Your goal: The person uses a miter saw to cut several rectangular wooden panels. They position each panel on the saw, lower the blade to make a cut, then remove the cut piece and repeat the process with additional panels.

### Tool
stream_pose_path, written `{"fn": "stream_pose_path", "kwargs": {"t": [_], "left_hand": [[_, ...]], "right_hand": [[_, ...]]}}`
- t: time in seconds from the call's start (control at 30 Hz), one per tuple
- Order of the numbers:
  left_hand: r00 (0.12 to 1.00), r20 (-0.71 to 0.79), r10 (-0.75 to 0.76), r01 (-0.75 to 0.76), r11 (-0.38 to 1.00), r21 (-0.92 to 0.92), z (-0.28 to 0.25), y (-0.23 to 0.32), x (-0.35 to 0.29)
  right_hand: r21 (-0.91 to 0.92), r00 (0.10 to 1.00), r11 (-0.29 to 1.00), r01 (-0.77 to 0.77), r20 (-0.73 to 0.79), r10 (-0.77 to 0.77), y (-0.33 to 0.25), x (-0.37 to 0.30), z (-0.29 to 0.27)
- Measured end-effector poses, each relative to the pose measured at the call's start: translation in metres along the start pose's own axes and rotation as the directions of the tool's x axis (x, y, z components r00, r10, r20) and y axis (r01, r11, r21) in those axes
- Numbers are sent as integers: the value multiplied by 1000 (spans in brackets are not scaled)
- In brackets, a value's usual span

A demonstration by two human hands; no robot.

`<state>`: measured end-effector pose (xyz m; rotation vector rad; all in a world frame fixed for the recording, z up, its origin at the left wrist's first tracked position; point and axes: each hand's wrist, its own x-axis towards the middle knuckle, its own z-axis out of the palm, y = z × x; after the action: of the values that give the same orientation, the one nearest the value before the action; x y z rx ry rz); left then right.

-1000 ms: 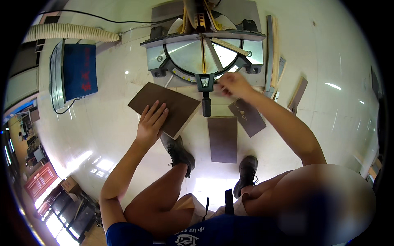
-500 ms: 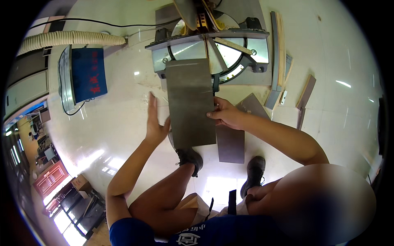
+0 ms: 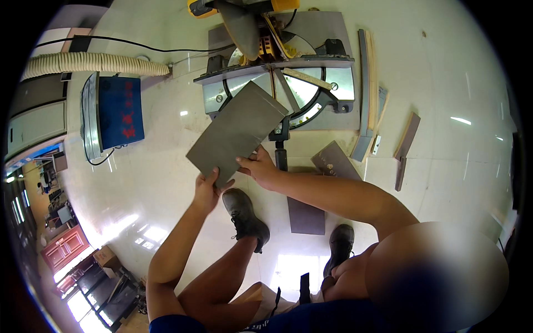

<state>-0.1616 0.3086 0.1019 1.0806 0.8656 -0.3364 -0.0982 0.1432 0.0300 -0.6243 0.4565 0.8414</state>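
At the bottom of the frame the person's bent knees and two dark shoes point(image 3: 247, 213) sit low over the pale glossy floor point(image 3: 166, 183), so the work is done from a crouch close to the ground. Both forearms rise from the lower edge toward the centre.

The left hand point(image 3: 206, 190) pinches the lower corner of a grey rectangular board point(image 3: 237, 132), thumb on the visible face and fingers curled behind it. The right hand point(image 3: 260, 166) closes on the board's lower right edge, just beside the left. With both hands clamped at one end, the board stands out from them tilted, its long side running up and right through the middle of the frame. That two-handed hold at the near end looks suited to steering a wide, flat piece without letting it twist. Its far corner overlaps the table of the miter saw point(image 3: 277, 77).

Just right of the hands, two more dark boards lie flat on the floor: one point(image 3: 306, 215) between the shoes and one angled piece point(image 3: 335, 162) above it, within easy reach of the right arm.

Farther up, the saw fills the upper centre, its round turntable and fence facing the person and its handle pointing down at them. Thin strips and offcuts point(image 3: 368, 83) lie along its right side, likely set aside out of the way.

In the upper left, a blue machine point(image 3: 117, 110) rests on the floor, with a ribbed pale hose point(image 3: 94, 62) and a black cable running past it toward the saw.
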Motion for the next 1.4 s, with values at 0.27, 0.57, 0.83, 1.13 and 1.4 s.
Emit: {"fn": "stream_pose_path", "kwargs": {"t": [0.27, 0.57, 0.83, 1.13, 1.4], "left_hand": [[977, -69, 204, -161, 905, 393, -52, 77, 91], [951, -230, 206, -37, 817, 576, -25, 89, 163], [936, -244, 254, -54, 789, 612, -27, 83, 176], [936, -159, 314, -128, 725, 676, -22, 93, 183], [643, 492, 587, -331, -367, 870, 12, 78, 154]], "right_hand": [[-337, 968, 937, 88, -193, -161, -77, -6, -83], [-994, 851, -4, 114, 99, -515, -175, 17, -85], [-911, 814, -386, 144, 331, -478, -170, -30, -119], [-957, 904, -290, -15, 111, -413, -151, -131, -259], [-926, 916, -340, -165, -16, -402, -148, -131, -256]]}}
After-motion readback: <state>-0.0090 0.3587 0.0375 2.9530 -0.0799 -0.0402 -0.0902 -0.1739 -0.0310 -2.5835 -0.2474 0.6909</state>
